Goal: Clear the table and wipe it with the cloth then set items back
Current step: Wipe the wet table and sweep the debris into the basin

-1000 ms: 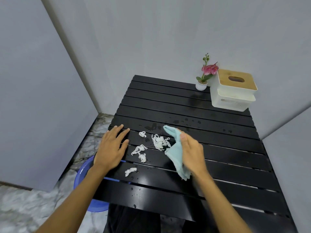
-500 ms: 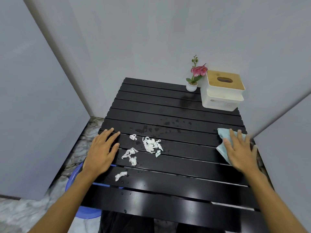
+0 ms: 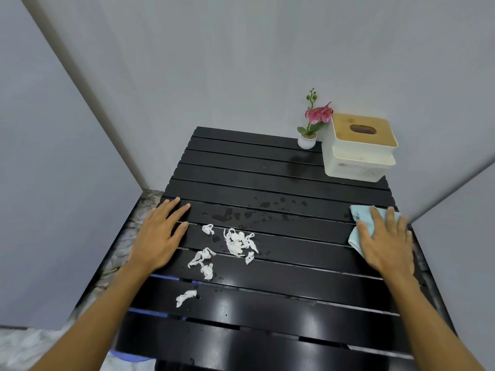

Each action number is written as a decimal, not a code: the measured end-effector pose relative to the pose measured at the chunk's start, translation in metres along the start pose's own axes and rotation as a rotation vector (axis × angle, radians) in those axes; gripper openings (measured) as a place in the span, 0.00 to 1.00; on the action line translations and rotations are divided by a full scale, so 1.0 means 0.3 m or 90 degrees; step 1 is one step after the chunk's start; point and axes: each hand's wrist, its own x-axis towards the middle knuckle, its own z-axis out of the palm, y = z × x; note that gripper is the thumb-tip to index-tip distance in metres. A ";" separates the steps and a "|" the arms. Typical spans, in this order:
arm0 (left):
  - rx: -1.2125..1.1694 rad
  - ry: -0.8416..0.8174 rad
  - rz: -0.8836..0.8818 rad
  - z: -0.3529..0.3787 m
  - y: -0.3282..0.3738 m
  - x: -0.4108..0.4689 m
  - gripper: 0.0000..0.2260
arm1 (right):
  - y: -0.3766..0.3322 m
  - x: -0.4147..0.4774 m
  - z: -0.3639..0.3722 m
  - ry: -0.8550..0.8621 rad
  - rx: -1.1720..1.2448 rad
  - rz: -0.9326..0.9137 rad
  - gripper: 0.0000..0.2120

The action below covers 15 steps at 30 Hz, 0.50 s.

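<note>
A black slatted table (image 3: 267, 162) fills the middle of the view. My right hand (image 3: 385, 239) lies flat on a light blue cloth (image 3: 357, 214) at the table's right edge, pressing it down with fingers spread. My left hand (image 3: 160, 236) rests flat and empty on the left side of the table. Between the hands lie several white paper scraps (image 3: 237, 241), with water drops (image 3: 265, 204) just beyond them. At the far right corner stand a white tissue box with a wooden lid (image 3: 360, 148) and a small potted pink flower (image 3: 312, 124).
Grey walls close in behind the table and on both sides. A blue basin (image 3: 126, 357) shows under the table's near left corner, on a marble floor (image 3: 16, 346). The right wall (image 3: 455, 236) stands right next to my right hand.
My right hand has slid the cloth from the middle near the scraps over to the table's right edge and now lies flat on it. My left hand has stayed in place.
</note>
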 end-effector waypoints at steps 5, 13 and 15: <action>0.001 0.009 0.000 0.006 -0.001 0.003 0.24 | -0.027 0.065 0.012 0.006 -0.006 -0.027 0.29; 0.004 0.014 0.002 0.018 -0.008 0.002 0.24 | -0.207 0.105 0.041 -0.013 -0.011 -0.160 0.27; 0.005 0.014 0.003 0.019 -0.010 0.001 0.24 | -0.277 0.110 0.054 -0.021 -0.008 -0.195 0.27</action>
